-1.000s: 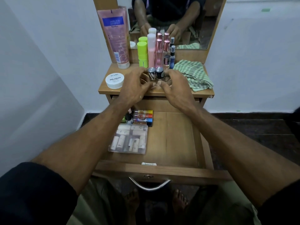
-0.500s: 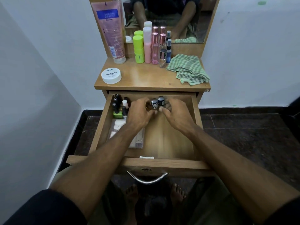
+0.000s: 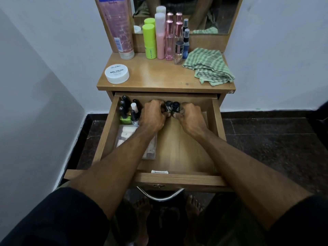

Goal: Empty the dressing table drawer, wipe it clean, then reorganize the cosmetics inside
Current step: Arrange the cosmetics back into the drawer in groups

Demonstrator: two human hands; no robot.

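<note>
Head cam first, and it's the only view you've got: your left hand (image 3: pixel 154 115) and right hand (image 3: pixel 190 116) are both down in the open drawer (image 3: pixel 215 114), toward the back, fingers curled round a little cluster of dark-capped bottles (image 3: pixel 171 106) held between them. Two caps poke up in the gap between your hands; whether more are hidden inside your grip is impossible to tell.

On the drawer's left side you've got a bunch of nail polish bottles (image 3: pixel 126 110) standing upright in the back corner, and just in front of them a clear plastic case (image 3: pixel 124 135), partly under your left forearm.

Up on the tabletop (image 3: pixel 159 77): a white nail polish tub (image 3: pixel 117 74) at the front left, a pink tube (image 3: pixel 117 27) leaning at the back, then a row of a lime green bottle (image 3: pixel 149 41), a pink bottle (image 3: pixel 160 36) and some small perfume and spray bottles (image 3: pixel 177 39) against the mirror (image 3: pixel 223 15). Your green checked cloth (image 3: pixel 209 68) sits crumpled at the right.
</note>
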